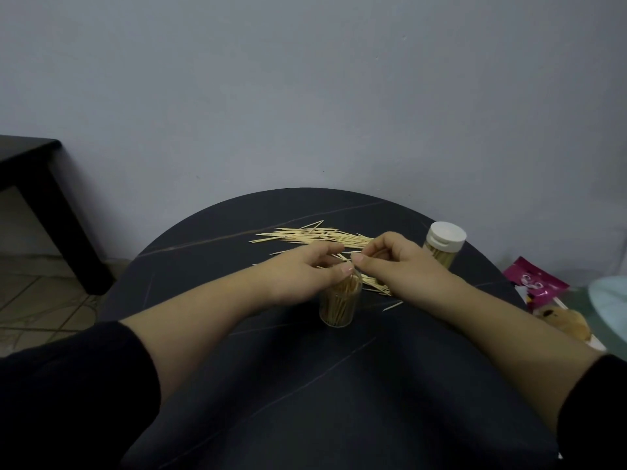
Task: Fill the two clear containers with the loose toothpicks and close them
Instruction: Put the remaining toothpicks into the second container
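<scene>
At a round dark table [305,385], a person's two hands meet above an open jar [337,305] standing upright at mid-table, partly filled with toothpicks. The left hand [305,269] and the right hand [390,262] each pinch a few sticks with curled fingers, just over the jar's mouth. Loose toothpicks [315,237] lie scattered just behind the hands; a capped jar [442,247] stands at the right edge.

Two clear containers: an open container [336,305] and a capped container [442,256] with the one white lid [446,236]. Of loose toothpicks [315,237] — too many to count. Two hands — left hand [305,274], right hand [393,264]. One table [305,385], one pink packet [534,283].
</scene>
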